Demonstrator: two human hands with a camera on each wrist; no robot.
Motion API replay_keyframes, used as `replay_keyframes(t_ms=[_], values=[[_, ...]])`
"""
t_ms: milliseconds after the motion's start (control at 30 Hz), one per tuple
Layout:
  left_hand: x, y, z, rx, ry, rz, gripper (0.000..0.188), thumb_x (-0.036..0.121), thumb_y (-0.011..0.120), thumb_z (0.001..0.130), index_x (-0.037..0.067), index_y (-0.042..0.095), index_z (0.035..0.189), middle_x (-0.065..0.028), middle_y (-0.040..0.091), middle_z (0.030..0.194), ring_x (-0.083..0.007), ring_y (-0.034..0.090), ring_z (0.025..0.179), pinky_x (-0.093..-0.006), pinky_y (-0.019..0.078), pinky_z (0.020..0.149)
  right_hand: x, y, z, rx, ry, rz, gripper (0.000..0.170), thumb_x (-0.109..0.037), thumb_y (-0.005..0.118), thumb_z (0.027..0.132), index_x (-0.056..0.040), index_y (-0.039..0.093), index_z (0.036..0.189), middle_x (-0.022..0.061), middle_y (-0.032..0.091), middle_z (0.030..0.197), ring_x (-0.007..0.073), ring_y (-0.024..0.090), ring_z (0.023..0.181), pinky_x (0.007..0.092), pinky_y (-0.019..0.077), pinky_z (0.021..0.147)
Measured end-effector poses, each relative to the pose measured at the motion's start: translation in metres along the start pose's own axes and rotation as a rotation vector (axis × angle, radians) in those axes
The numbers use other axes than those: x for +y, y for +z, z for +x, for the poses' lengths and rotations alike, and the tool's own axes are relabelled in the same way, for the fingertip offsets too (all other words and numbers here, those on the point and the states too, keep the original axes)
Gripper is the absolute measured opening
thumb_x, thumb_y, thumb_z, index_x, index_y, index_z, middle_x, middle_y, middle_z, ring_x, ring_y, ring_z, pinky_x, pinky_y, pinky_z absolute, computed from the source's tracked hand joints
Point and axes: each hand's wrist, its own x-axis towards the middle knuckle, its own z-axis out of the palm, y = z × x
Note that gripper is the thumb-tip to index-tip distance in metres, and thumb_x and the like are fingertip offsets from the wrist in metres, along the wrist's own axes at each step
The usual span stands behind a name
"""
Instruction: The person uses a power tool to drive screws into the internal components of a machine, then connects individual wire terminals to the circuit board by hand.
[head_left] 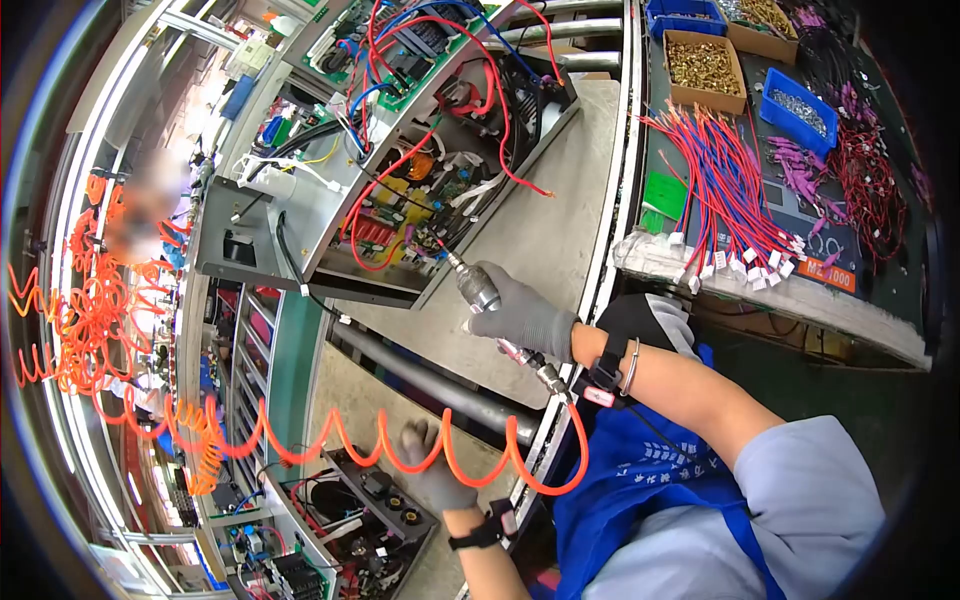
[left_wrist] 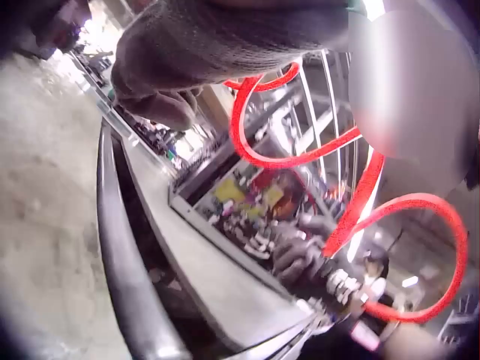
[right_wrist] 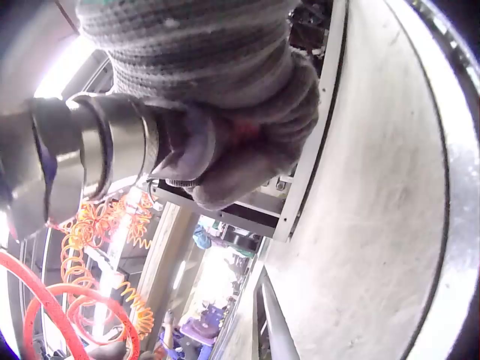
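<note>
The gloved right hand grips a metal air screwdriver, its bit pointing into an open metal chassis full of boards and wires. In the right wrist view the curled fingers of the right hand wrap the tool beside its metal fitting. A coiled orange-red hose runs from the tool's rear to the left. Behind that hose, the gloved left hand is over a second chassis. The left wrist view shows the left hand with bent fingers and nothing visible in them.
Metal rollers lie between the two chassis. At the right, a side table bears red and blue wire bundles, a cardboard box of brass parts and a blue bin. More orange coiled hoses hang at the left.
</note>
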Motion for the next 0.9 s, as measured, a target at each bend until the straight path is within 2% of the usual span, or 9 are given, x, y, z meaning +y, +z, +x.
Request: replay_keyframes(t_ms=[100, 167, 267, 333, 367, 433, 500, 633, 900], values=[[0.015, 0.060, 0.054, -0.137, -0.270, -0.391, 0.048, 0.028, 0.053, 0.098, 0.000, 0.045, 0.136, -0.0122, 0.058, 0.121, -0.0187, 0.057, 0.110, -0.0278, 0.0477, 0.086, -0.005, -0.003, -0.003, -0.021, 0.036, 0.012, 0.086, -0.033, 0.071, 0.074, -0.0083, 0.028, 0.145, 0.0182, 0.061, 0.094, 0.0262, 0.063, 0.073, 0.0381, 0.0526, 0.065], [0.017, 0.093, 0.087, -0.226, -0.043, -0.224, 0.055, 0.028, 0.058, 0.096, 0.001, 0.039, 0.140, -0.0145, 0.058, 0.119, -0.0189, 0.059, 0.104, -0.0285, 0.0494, 0.083, -0.005, -0.003, -0.003, -0.008, 0.033, 0.031, 0.087, -0.034, 0.071, 0.074, -0.0077, 0.028, 0.145, 0.0184, 0.061, 0.095, 0.0276, 0.064, 0.076, 0.0383, 0.0525, 0.069], [0.051, 0.147, 0.130, -0.227, -0.148, -0.271, 0.058, 0.029, 0.062, 0.095, 0.002, 0.038, 0.140, -0.0114, 0.062, 0.105, -0.0153, 0.062, 0.081, -0.0241, 0.0491, 0.067, 0.008, -0.002, 0.006, 0.042, -0.066, 0.014, 0.089, -0.035, 0.071, 0.074, -0.0075, 0.027, 0.145, 0.0196, 0.062, 0.095, 0.0302, 0.065, 0.082, 0.0389, 0.0523, 0.073], [0.050, 0.164, 0.163, -0.307, -0.144, -0.271, 0.051, 0.029, 0.062, 0.095, 0.003, 0.043, 0.135, -0.0079, 0.063, 0.096, -0.0115, 0.060, 0.069, -0.0211, 0.0468, 0.058, 0.012, -0.001, 0.011, 0.065, -0.044, -0.016, 0.086, -0.030, 0.074, 0.074, -0.0085, 0.029, 0.144, 0.0128, 0.058, 0.089, 0.0219, 0.060, 0.072, 0.0353, 0.0513, 0.063], [0.050, 0.174, 0.175, -0.314, -0.149, -0.307, 0.038, 0.034, 0.061, 0.096, 0.006, 0.052, 0.121, -0.0025, 0.061, 0.085, -0.0056, 0.052, 0.059, -0.0171, 0.0404, 0.048, 0.014, 0.000, 0.013, 0.078, -0.031, -0.029, 0.085, -0.027, 0.075, 0.074, -0.0089, 0.030, 0.143, 0.0095, 0.056, 0.086, 0.0177, 0.058, 0.066, 0.0335, 0.0508, 0.058], [0.038, 0.180, 0.204, -0.405, -0.325, -0.431, 0.031, 0.038, 0.059, 0.097, 0.009, 0.055, 0.109, -0.0004, 0.060, 0.082, -0.0037, 0.047, 0.057, -0.0154, 0.0374, 0.045, 0.010, -0.001, 0.010, 0.101, -0.049, -0.042, 0.088, -0.030, 0.075, 0.074, -0.0061, 0.028, 0.144, 0.0128, 0.059, 0.091, 0.0212, 0.061, 0.073, 0.0357, 0.0516, 0.067], [0.034, 0.189, 0.215, -0.424, -0.369, -0.499, 0.029, 0.038, 0.058, 0.097, 0.012, 0.056, 0.107, 0.0026, 0.056, 0.076, -0.0028, 0.044, 0.056, -0.0148, 0.0350, 0.042, 0.011, 0.000, 0.012, 0.091, -0.041, -0.059, 0.088, -0.031, 0.074, 0.074, -0.0052, 0.027, 0.144, 0.0146, 0.061, 0.094, 0.0228, 0.062, 0.077, 0.0362, 0.0521, 0.071], [0.036, 0.195, 0.227, -0.441, -0.407, -0.416, 0.031, 0.034, 0.057, 0.098, 0.009, 0.059, 0.116, 0.0035, 0.052, 0.071, -0.0029, 0.043, 0.052, -0.0155, 0.0311, 0.040, -0.004, -0.007, 0.004, 0.034, 0.024, -0.073, 0.094, -0.037, 0.067, 0.073, -0.0060, 0.021, 0.148, 0.0290, 0.063, 0.103, 0.0409, 0.064, 0.096, 0.0416, 0.0489, 0.087], [0.035, 0.187, 0.244, -0.450, -0.355, -0.124, 0.017, 0.028, 0.056, 0.096, 0.013, 0.062, 0.102, 0.0047, 0.051, 0.065, -0.0026, 0.042, 0.047, -0.0162, 0.0278, 0.038, 0.000, -0.008, 0.011, 0.054, 0.042, -0.055, 0.097, -0.040, 0.068, 0.072, -0.0051, 0.019, 0.149, 0.0299, 0.062, 0.108, 0.0414, 0.064, 0.099, 0.0410, 0.0487, 0.090]])
